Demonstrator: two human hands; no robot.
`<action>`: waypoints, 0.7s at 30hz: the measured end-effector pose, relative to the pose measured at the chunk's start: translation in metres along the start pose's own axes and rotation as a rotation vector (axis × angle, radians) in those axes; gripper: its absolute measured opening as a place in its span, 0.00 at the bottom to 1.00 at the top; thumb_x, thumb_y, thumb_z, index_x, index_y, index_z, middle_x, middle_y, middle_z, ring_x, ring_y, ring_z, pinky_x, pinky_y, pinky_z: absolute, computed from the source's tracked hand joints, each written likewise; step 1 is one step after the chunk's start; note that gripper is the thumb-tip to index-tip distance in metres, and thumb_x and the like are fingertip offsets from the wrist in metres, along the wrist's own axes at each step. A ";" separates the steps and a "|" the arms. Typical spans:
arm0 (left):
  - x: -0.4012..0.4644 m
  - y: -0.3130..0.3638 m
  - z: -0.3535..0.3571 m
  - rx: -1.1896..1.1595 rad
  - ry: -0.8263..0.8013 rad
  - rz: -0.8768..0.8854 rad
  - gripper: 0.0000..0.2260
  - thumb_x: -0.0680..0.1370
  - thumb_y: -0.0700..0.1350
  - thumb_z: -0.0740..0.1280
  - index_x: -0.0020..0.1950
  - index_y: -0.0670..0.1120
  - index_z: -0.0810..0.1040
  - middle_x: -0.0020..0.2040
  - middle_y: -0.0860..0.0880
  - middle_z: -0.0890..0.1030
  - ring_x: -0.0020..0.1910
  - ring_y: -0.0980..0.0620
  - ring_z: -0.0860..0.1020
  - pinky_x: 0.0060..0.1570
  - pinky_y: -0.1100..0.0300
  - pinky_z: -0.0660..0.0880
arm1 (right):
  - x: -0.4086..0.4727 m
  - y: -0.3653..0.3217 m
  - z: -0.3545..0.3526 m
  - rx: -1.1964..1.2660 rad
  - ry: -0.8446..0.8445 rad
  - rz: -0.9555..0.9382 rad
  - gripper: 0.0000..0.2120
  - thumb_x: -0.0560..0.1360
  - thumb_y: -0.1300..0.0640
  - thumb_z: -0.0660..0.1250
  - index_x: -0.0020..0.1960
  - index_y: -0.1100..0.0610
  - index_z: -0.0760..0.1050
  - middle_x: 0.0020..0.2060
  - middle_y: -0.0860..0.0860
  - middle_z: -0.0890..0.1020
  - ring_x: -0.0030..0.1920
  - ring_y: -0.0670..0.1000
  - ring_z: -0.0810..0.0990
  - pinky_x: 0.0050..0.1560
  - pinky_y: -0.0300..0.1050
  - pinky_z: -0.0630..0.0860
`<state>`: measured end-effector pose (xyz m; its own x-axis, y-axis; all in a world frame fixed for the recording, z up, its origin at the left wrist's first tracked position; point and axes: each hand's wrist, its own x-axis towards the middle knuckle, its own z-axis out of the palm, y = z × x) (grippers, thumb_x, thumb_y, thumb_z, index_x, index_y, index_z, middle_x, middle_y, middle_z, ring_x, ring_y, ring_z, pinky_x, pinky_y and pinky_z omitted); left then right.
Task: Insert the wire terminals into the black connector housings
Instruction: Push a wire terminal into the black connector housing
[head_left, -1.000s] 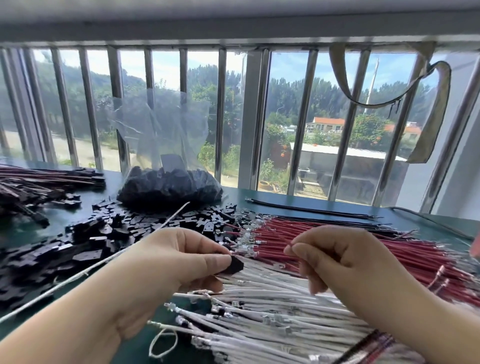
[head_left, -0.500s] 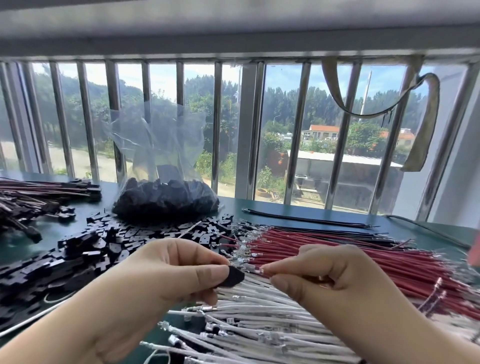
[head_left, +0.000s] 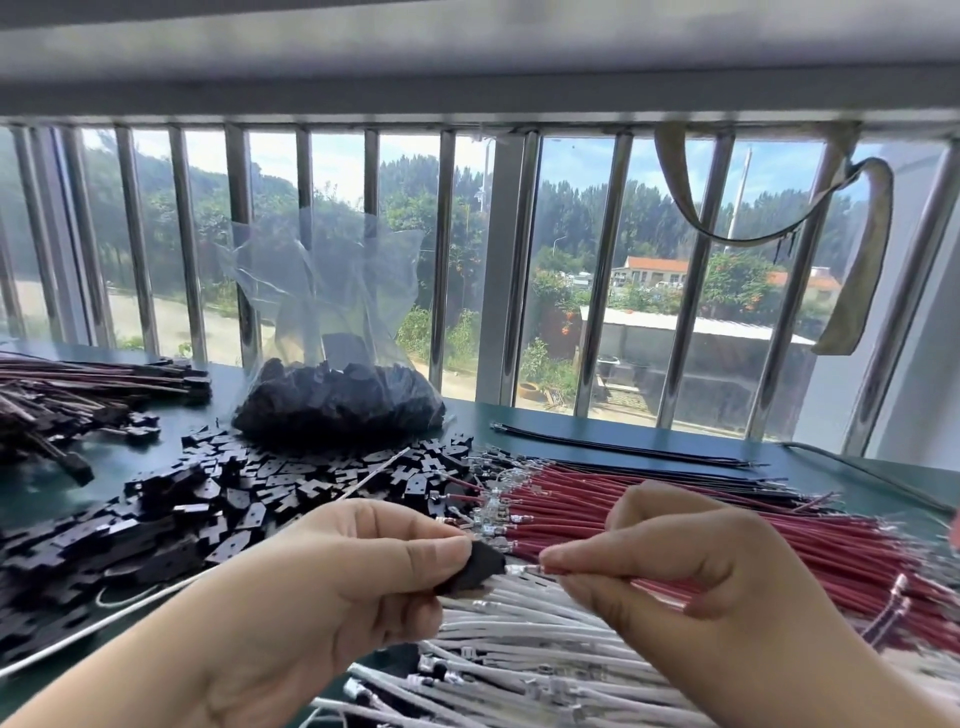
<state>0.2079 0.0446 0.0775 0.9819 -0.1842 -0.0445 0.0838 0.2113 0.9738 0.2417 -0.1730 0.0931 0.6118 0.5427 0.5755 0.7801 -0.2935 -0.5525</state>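
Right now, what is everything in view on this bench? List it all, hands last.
Housing: one, black, pinched in left hand.
Wire: one, metal tip at the housing, held in right hand; colour unclear.
Loose housings: many, black, table left.
Bag: one, clear, holding black housings, by the window.
Red wires: many, table right.
White wires: many, table front.
Black wires: few, behind the red.
Wired bundle: dark, far left.
Table: one, green.
Left hand: one.
Right hand: one.

Left hand (head_left: 332, 587) and right hand (head_left: 691, 566) both pinching
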 end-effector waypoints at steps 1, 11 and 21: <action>0.000 0.000 0.000 0.012 -0.004 -0.005 0.15 0.53 0.39 0.77 0.36 0.34 0.83 0.33 0.37 0.81 0.23 0.50 0.74 0.25 0.63 0.74 | 0.000 0.001 0.000 -0.017 0.000 -0.012 0.05 0.66 0.42 0.72 0.40 0.32 0.81 0.32 0.42 0.79 0.39 0.44 0.79 0.38 0.29 0.72; 0.003 0.003 -0.001 0.343 0.061 0.109 0.33 0.41 0.61 0.81 0.39 0.44 0.86 0.37 0.38 0.83 0.30 0.51 0.77 0.33 0.61 0.73 | -0.001 -0.001 0.001 -0.075 -0.014 -0.010 0.08 0.68 0.46 0.74 0.39 0.31 0.80 0.29 0.42 0.76 0.39 0.39 0.77 0.40 0.23 0.68; -0.003 0.007 0.013 0.417 0.161 0.124 0.21 0.50 0.58 0.75 0.40 0.53 0.86 0.36 0.44 0.85 0.32 0.54 0.79 0.40 0.62 0.74 | 0.001 -0.002 0.002 0.003 -0.047 0.132 0.08 0.66 0.44 0.72 0.41 0.30 0.79 0.35 0.35 0.80 0.43 0.36 0.78 0.44 0.25 0.70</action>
<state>0.2030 0.0342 0.0876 0.9968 -0.0234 0.0761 -0.0791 -0.1874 0.9791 0.2400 -0.1699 0.0934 0.7021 0.5360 0.4687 0.6929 -0.3626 -0.6233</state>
